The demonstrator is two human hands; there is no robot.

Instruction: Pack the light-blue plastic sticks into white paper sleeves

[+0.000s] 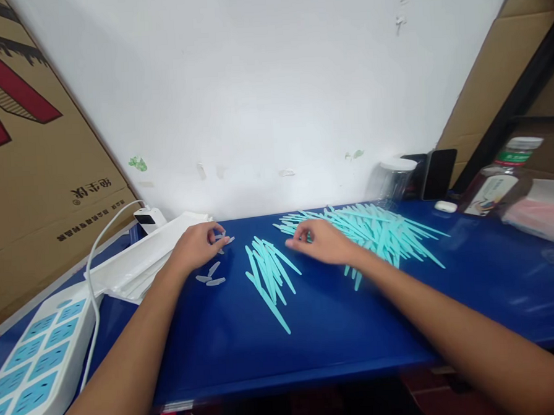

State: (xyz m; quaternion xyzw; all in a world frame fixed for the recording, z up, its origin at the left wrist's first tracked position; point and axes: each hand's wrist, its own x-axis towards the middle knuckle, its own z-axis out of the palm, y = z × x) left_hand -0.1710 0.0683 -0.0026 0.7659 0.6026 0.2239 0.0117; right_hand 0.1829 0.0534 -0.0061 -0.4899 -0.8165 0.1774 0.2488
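Note:
My left hand (199,244) is at the left of the blue table, thumb and fingertips closing on a small translucent cap (231,239). Just below it lie several loose translucent caps (215,282). My right hand (324,240) hovers between two groups of teal, slim tapered sticks, its fingers curled together; what they hold, if anything, is hidden. The smaller group of teal sticks (269,267) fans out between my hands. Behind and right of my right hand spreads a large heap of teal sticks (380,230), partly covered by the hand and forearm.
A white power strip (56,349) with a cable and white packaging (144,258) sit at the left. Along the right back stand a clear lidded jar (391,183), a dark phone (440,173), a white earbud case (445,207) and a bottle (498,177). A white wall (271,96) closes the back.

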